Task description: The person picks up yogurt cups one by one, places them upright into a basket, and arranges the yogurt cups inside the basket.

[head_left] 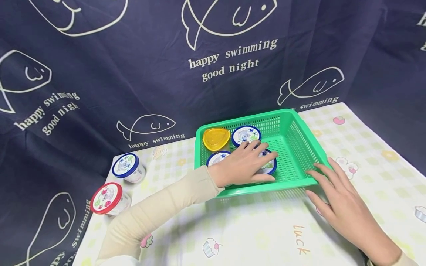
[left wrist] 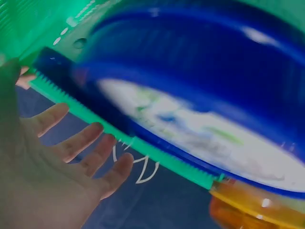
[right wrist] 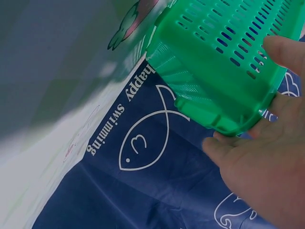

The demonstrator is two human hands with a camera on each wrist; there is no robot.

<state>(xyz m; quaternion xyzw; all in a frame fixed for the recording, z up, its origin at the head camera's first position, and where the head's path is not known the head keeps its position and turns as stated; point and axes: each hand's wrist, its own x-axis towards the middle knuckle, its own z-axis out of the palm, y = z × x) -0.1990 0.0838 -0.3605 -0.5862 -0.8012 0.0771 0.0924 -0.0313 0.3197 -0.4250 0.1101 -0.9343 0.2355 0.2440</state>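
Observation:
A green plastic basket (head_left: pixel 307 142) sits toward the back of the table. Inside its left part are a tub with a yellow triangular lid (head_left: pixel 216 138) and three round tubs with blue-rimmed printed lids. My left hand (head_left: pixel 240 165) is over the front right blue-lidded tub (head_left: pixel 271 167), fingers spread and mostly straight, partly covering it. Its wrist overlaps the front left blue-lidded tub (head_left: pixel 216 158); the back blue-lidded tub (head_left: pixel 244 134) lies just beyond the fingertips. At the basket's front right corner, my right hand (head_left: pixel 344 203) has its loosely extended fingers at the rim.
Left of the basket stand a clear tub with a blue-rimmed lid (head_left: pixel 125 165) and another with a red-rimmed lid (head_left: pixel 107 198), near the left table edge. A dark blue fish-print cloth (head_left: pixel 159 85) hangs behind the table. A pale checked tablecloth (head_left: pixel 253 229) covers the surface.

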